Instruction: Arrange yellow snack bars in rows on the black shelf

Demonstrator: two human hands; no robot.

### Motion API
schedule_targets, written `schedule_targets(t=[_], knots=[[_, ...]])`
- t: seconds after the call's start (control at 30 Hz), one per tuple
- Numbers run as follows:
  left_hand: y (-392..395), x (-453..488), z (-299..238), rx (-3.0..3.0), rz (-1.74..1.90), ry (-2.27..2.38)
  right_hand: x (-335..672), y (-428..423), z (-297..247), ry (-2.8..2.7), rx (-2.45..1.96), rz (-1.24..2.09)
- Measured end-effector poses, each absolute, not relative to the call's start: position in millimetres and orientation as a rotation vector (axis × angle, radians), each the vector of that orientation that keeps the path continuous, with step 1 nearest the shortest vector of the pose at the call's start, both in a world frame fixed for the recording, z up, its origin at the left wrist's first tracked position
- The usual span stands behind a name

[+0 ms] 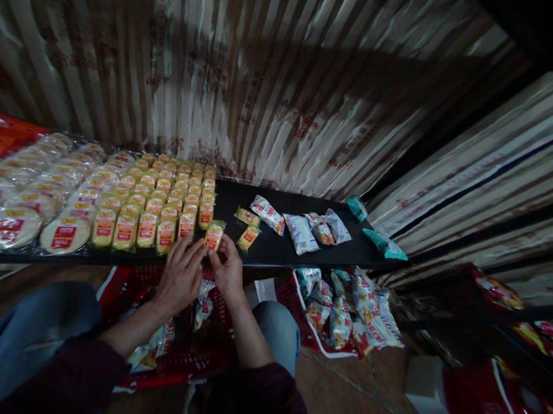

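Note:
My left hand (pixel 180 274) and my right hand (pixel 227 271) meet at the front edge of a low black shelf (pixel 296 253). My right hand pinches a small yellow snack packet (pixel 214 235) standing at the right end of the front row. My left hand's fingers curl beside it, touching the row's edge, and I see nothing held in them. Several rows of matching yellow packets (pixel 167 197) fill the shelf behind.
Round white wrapped cakes (pixel 30 197) cover the shelf's left part. Loose mixed packets (pixel 299 226) lie to the right. A red basket (pixel 184 343) sits between my knees; a second basket of snack bags (pixel 344 309) stands on the floor at right. Striped sheeting (pixel 272 79) hangs behind.

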State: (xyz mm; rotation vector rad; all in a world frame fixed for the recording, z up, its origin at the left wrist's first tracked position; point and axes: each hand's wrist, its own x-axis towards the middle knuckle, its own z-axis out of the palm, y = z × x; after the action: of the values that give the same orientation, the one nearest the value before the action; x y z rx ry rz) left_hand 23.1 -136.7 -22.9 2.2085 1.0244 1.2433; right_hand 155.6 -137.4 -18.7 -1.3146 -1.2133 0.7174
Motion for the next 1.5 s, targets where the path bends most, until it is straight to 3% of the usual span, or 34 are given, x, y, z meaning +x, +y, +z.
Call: schedule_targets(t=[0.53, 1.5], knots=[[-124, 28, -23, 2.633, 0.971, 1.362, 158, -103, -32, -1.350, -1.477, 0.543], [-120, 31, -28, 2.636, 0.914, 1.431, 155, -93, -22, -1.395, -1.671, 0.427]])
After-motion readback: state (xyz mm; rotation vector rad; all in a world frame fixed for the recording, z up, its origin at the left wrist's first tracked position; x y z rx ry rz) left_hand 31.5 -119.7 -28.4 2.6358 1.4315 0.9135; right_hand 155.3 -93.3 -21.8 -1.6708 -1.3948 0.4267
